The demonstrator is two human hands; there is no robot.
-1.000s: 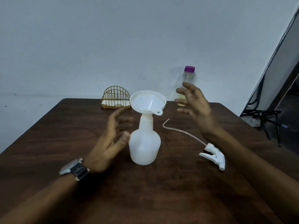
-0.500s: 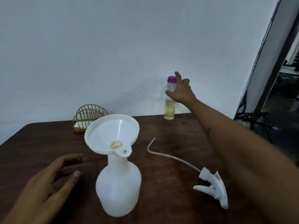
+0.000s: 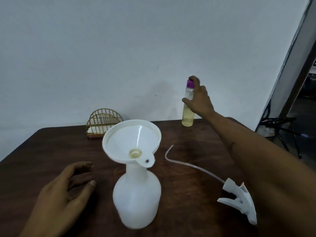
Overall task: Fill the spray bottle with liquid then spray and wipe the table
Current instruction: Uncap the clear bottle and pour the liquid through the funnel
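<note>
A white spray bottle [image 3: 136, 197] stands upright near the table's front, with a white funnel [image 3: 131, 142] seated in its neck. Its trigger head [image 3: 239, 199] with a long dip tube [image 3: 191, 166] lies on the table to the right. At the far edge stands a clear bottle [image 3: 187, 115] with yellowish liquid and a purple cap [image 3: 190, 82]. My right hand [image 3: 201, 100] is wrapped around that bottle's upper part, which still rests on the table. My left hand [image 3: 68, 190] hovers left of the spray bottle, fingers apart, holding nothing.
A gold wire napkin holder [image 3: 102, 124] with white napkins sits at the back of the dark wooden table [image 3: 188, 219]. A white wall is behind. A doorway and a black stand [image 3: 280, 124] are at the right.
My right hand reached back from above the funnel to the purple-capped bottle and closed around it. My left hand dropped lower, left of the spray bottle. The view moved closer.
</note>
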